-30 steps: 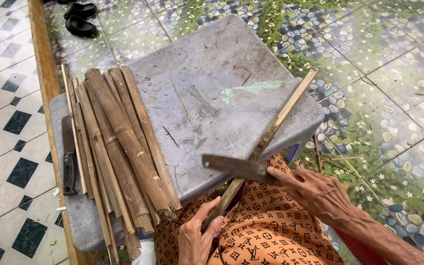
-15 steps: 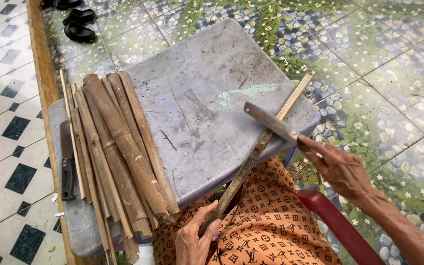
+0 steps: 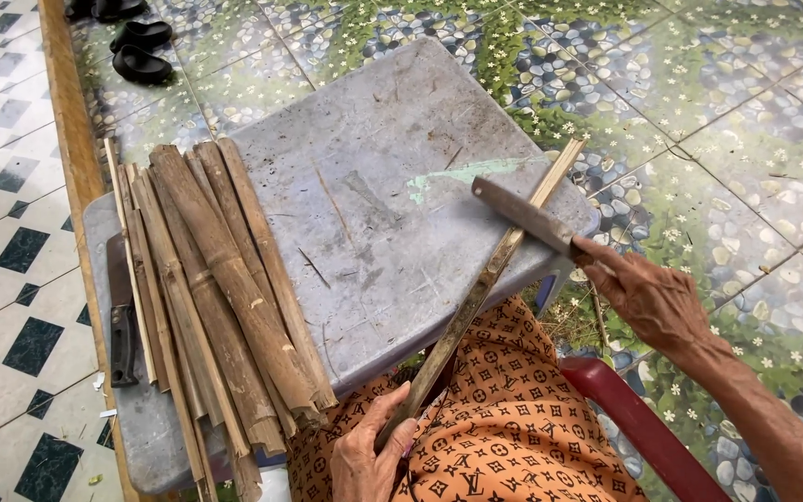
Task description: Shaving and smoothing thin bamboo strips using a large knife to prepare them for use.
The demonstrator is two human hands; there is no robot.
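Observation:
My left hand grips the near end of a long thin bamboo strip that slants up and right across the edge of a grey plastic stool top. A flat grey knife blade is held by my right hand, and it rests across the upper part of the strip near the stool's right edge. My lap is covered by orange patterned cloth.
A pile of split bamboo pieces lies on the stool's left side, with a second dark knife beside it. Black sandals sit on the tiled floor at top left. A red chair arm curves by my right forearm.
My right hand has carried the knife up along the strip, from near my lap toward the strip's far end. The left hand keeps its hold.

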